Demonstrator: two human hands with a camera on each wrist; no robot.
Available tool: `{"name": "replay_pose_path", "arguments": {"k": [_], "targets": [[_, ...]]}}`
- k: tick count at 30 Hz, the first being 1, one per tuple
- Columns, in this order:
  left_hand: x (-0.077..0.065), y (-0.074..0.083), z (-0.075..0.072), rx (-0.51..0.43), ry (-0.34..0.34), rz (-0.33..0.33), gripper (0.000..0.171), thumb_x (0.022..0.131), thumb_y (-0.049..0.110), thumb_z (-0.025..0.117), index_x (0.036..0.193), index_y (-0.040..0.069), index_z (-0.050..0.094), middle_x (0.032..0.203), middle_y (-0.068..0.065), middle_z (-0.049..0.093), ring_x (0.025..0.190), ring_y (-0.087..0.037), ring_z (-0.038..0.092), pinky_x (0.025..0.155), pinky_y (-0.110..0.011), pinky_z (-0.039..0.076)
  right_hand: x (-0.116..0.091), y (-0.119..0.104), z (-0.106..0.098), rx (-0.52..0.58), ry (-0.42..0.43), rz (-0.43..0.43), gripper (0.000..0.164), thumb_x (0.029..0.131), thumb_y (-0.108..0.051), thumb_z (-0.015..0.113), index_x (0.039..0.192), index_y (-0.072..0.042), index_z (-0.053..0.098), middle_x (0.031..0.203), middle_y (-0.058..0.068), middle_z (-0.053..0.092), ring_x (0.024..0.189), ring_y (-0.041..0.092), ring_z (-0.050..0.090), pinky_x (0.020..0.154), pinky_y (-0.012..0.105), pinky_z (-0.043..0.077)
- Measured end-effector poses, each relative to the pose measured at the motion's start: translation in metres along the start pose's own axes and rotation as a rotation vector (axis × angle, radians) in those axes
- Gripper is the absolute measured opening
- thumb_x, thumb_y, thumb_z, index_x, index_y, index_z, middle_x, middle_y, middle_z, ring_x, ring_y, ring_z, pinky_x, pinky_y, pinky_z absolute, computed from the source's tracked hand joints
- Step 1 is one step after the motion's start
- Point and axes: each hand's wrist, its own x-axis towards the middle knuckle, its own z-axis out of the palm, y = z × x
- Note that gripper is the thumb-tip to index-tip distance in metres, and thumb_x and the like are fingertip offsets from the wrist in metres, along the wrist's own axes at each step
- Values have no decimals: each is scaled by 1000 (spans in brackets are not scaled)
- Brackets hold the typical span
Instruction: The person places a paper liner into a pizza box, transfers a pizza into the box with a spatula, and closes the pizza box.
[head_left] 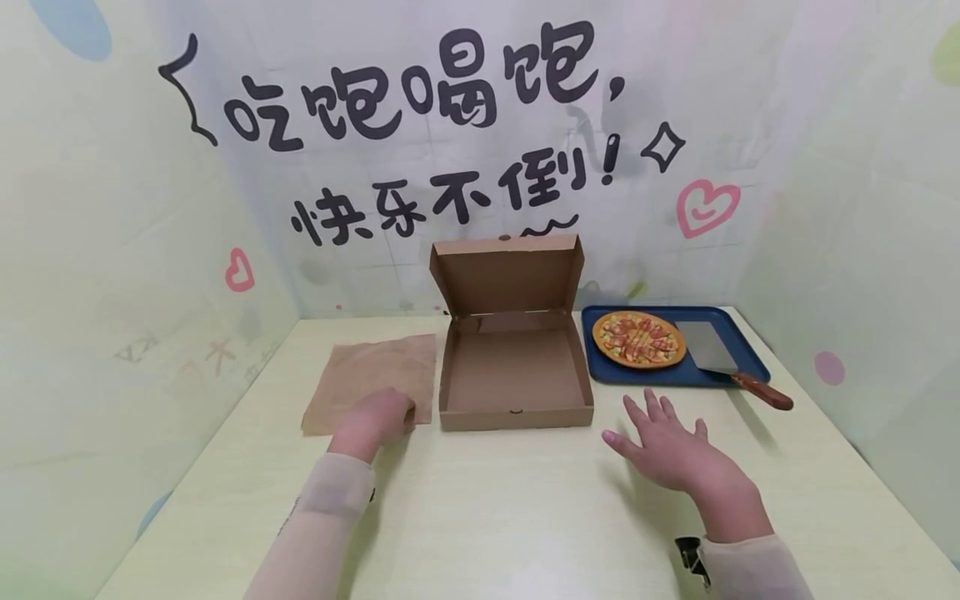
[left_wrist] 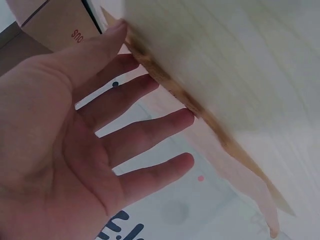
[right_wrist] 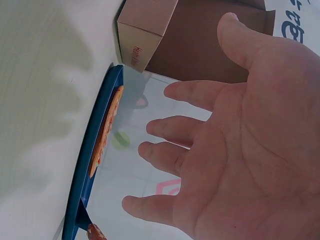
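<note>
A stack of thin brown paper [head_left: 375, 367] lies flat at the left of the table. My left hand [head_left: 381, 414] is over its near right corner. In the left wrist view the hand's fingers [left_wrist: 145, 135] are spread and lightly bent, with the thumb and fingertips right at the paper's edge [left_wrist: 220, 135]. An open cardboard pizza box [head_left: 517, 367], lid raised, stands beside the paper. My right hand [head_left: 675, 454] hovers above the table in front of the blue tray [head_left: 600, 373], palm down, fingers spread and holding nothing.
On the tray at the back right sit a pizza [head_left: 639, 340] and a flat metal pizza server [head_left: 705, 346], whose wooden handle [head_left: 763, 392] juts past the tray's front edge. Walls with printed writing enclose the table [head_left: 510, 508] at the back and both sides.
</note>
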Motion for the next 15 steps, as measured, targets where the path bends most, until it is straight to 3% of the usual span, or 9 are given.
{"name": "replay_pose_path", "arguments": {"k": [2,5,6,7,9,13,14,15], "targets": [[3,-2,3,356,88,-27,20,86,10,64,69,18,63,71,2,58,68,-14,52,63,-27,42,0,1,1,1,1,-2,96,105,-73,38,168,-1,26,173,38,2,159,62,2,115,90,3],[6,-4,4,1133,112,-80,19,85,13,57,69,20,63,67,9,55,64,-6,47,62,-23,33,0,1,2,5,5,-5,94,106,-71,39,167,-1,27,173,38,2,159,62,2,115,90,4],[0,7,-10,1279,69,-80,18,84,13,59,68,19,62,66,9,54,62,-7,46,61,-24,31,0,1,2,6,5,-6,94,106,-71,40,167,-1,27,173,38,3,159,62,2,115,90,4],[1,7,-10,1400,44,-80,17,85,13,58,69,17,60,65,9,54,61,-6,45,61,-23,28,0,1,2,6,5,-7,94,106,-71,40,167,-1,27,173,38,3,159,62,2,115,90,4],[0,9,-11,1393,50,-47,17,84,11,57,67,14,57,64,7,52,59,-7,41,60,-23,26,-1,1,1,10,3,-8,93,106,-71,40,167,-1,28,173,38,3,159,62,2,115,90,4],[-4,13,-11,558,55,19,24,85,1,63,66,14,56,63,3,49,59,-11,41,57,-24,33,-1,1,2,17,-2,-8,95,105,-72,40,167,-1,28,173,38,4,159,62,2,115,90,4],[-5,14,-12,381,53,39,26,85,-1,65,67,15,56,63,3,48,59,-12,41,57,-24,34,-1,2,2,19,-3,-7,96,105,-73,40,167,0,28,173,38,4,159,62,2,115,90,4],[-6,15,-11,276,54,59,26,86,-2,66,68,14,57,63,2,48,60,-12,40,57,-23,34,0,2,3,23,-1,0,96,105,-74,40,167,-1,29,173,37,4,160,61,3,116,90,3]]}}
